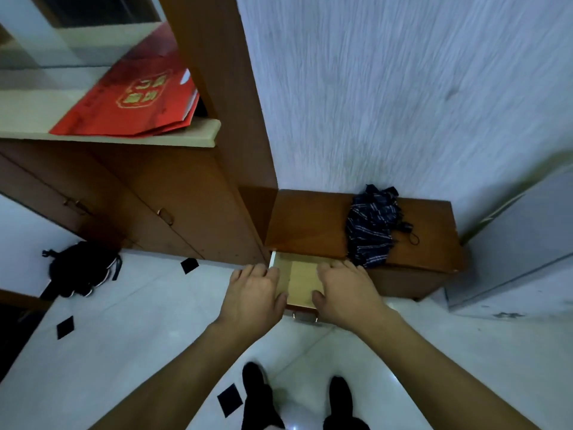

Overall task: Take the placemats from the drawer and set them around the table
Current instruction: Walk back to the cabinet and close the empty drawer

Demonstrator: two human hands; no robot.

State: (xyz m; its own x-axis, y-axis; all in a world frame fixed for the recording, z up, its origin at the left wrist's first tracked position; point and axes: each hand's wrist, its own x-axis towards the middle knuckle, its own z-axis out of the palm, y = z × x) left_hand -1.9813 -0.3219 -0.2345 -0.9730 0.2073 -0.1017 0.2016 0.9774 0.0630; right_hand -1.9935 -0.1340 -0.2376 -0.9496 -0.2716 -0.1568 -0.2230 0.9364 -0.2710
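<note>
Drawer (299,282) open. Left hand (255,294) and right hand (344,293) spread flat, palms down, over it, gripping nothing.

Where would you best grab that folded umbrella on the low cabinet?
Grip the umbrella around its bundled middle, coming from above: it lies flat on the cabinet with its top side free. The loose strap at its right end would slip.
</note>
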